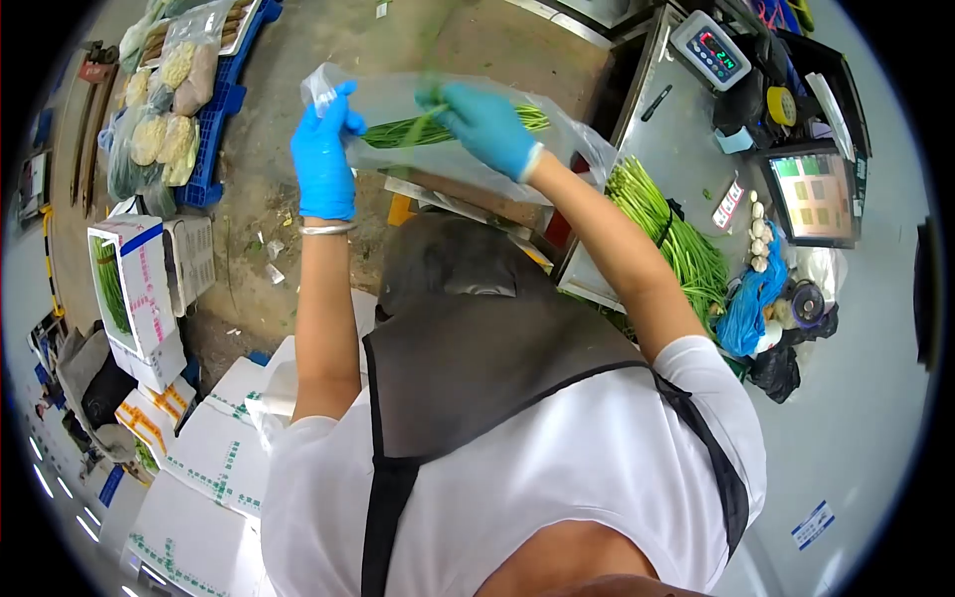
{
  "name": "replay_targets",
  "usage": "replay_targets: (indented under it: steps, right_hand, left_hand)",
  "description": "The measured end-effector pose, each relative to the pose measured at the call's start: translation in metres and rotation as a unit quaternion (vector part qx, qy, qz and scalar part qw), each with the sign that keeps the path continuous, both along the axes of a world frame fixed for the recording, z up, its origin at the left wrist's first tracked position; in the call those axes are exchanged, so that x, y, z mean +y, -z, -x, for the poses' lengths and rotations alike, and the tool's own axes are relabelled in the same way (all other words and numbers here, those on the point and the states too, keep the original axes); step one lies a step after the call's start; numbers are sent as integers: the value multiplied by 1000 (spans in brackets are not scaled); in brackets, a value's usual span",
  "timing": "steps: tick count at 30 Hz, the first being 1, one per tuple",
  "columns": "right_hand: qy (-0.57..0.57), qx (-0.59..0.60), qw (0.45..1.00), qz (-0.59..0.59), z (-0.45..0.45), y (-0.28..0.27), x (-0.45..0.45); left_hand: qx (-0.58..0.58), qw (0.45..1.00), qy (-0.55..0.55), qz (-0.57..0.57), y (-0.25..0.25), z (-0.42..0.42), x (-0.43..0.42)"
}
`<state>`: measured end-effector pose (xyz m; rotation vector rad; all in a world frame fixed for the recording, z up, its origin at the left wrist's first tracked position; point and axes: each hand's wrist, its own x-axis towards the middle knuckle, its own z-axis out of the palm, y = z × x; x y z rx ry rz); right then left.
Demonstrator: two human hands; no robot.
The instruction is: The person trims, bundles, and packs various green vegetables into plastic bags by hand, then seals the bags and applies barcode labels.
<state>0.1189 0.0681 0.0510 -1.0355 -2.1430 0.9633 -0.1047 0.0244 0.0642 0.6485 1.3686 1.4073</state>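
Note:
My left hand [325, 159], in a blue glove, grips the gathered end of a clear plastic bag [383, 97]. Inside the bag lie long green stalks [408, 132]. Over the bag is my right hand [487, 129], in a teal glove, with its fingertips curled together near a blurred green strand; what they hold is too smeared to tell. A large bundle of green stalks [671, 234] with a dark band rests on the metal table to the right.
On the metal table [662, 134] are a scale display [710, 52], a pen, a screen [811, 194], garlic bulbs and a blue bag [751, 308]. Bagged vegetables sit on a blue pallet [214, 129] at left, above white boxes [129, 289].

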Motion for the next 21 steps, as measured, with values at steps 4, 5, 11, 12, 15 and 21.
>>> replay_targets:
  steps: [4,5,11,12,15,21]
  right_hand:
    - [-92,-515,848,78,-32,162,27]
    - [31,-386,905,174,-49,194,27]
    - [-34,-330,931,-149,-38,66,-14]
    - [-8,-328,912,-246,-46,33,-18]
    - [214,-379,870,-231,-118,5,-6]
    - [281,20,883,375,-176,-48,-56]
  left_hand:
    - [-50,998,-28,2,-17,22,-6]
    - [-36,999,-9,6,-24,28,-10]
    - [-8,999,21,39,-42,18,-19]
    - [-18,999,28,36,-45,23,-20]
    - [-97,995,33,4,-36,50,-20]
    - [-252,962,106,-5,-34,6,-16]
